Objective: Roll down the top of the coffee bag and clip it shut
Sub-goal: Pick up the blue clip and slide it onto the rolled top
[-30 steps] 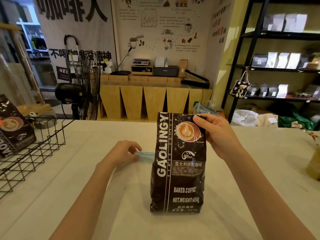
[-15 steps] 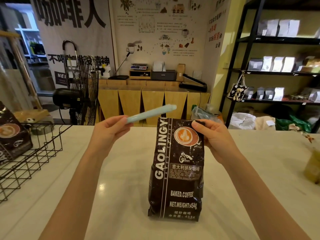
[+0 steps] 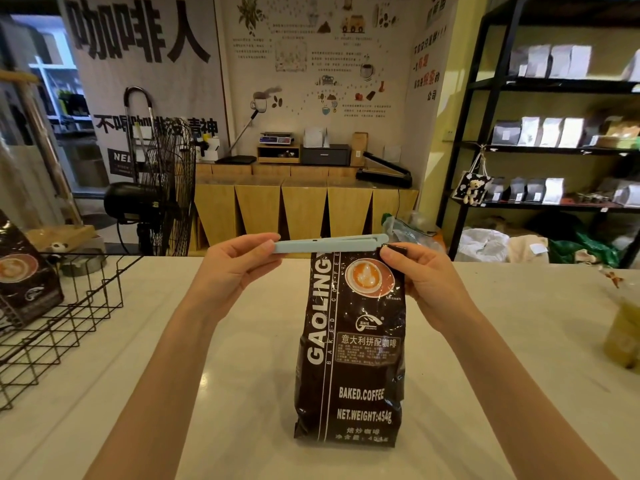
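A dark brown coffee bag (image 3: pixel 353 358) stands upright on the pale table (image 3: pixel 225 393), its top folded down. A long light-blue clip (image 3: pixel 329 244) lies level along the bag's top edge. My left hand (image 3: pixel 235 268) pinches the clip's left end between thumb and fingers. My right hand (image 3: pixel 422 275) grips the bag's upper right corner, its fingertips just under the clip's right end. Whether the clip's jaws enclose the fold is hidden.
A black wire basket (image 3: pixel 62 327) holding another coffee bag (image 3: pixel 24 275) sits at the table's left edge. A yellowish container (image 3: pixel 623 334) stands at the right edge. Beyond the table are a black fan (image 3: pixel 162 188), a wooden counter (image 3: pixel 301 206) and black shelves (image 3: pixel 554 147) of bags.
My left hand picked the blue clip up off the table, raised it and brought it right onto the bag's top. My right hand stayed on the bag's upper right corner.
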